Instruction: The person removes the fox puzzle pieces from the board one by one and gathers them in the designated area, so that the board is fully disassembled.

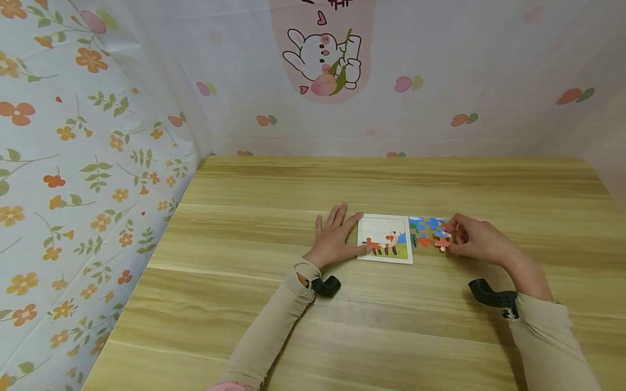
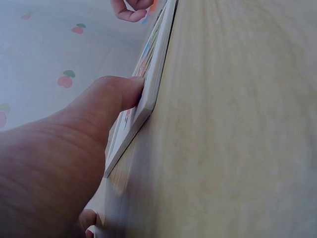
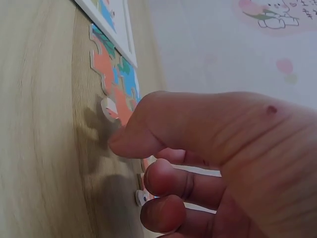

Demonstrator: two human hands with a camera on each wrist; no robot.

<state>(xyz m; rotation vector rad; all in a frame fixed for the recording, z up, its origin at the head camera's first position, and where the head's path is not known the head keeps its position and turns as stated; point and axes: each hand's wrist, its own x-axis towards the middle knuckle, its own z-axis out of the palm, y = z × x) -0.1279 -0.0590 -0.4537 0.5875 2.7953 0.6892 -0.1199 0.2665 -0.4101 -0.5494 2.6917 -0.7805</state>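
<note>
A square white-framed puzzle board lies on the table, its lower part filled with an orange-and-white animal picture. My left hand rests at its left side, fingers spread. The thumb presses on the frame near its lower corner, while the index fingertip reaches the upper one. Against the board's right side lie several loose jigsaw pieces, orange, blue and green. Curled over their right end is my right hand, thumb beside an orange piece with a white tab. Cannot tell whether it pinches a piece; the index fingertip is hidden in the right wrist view.
The wood-grain table extends around the board on all sides. Behind it hangs a pale cloth with a rabbit print, and a flowered cloth hangs along the left. A black wrist mount sits by each cuff.
</note>
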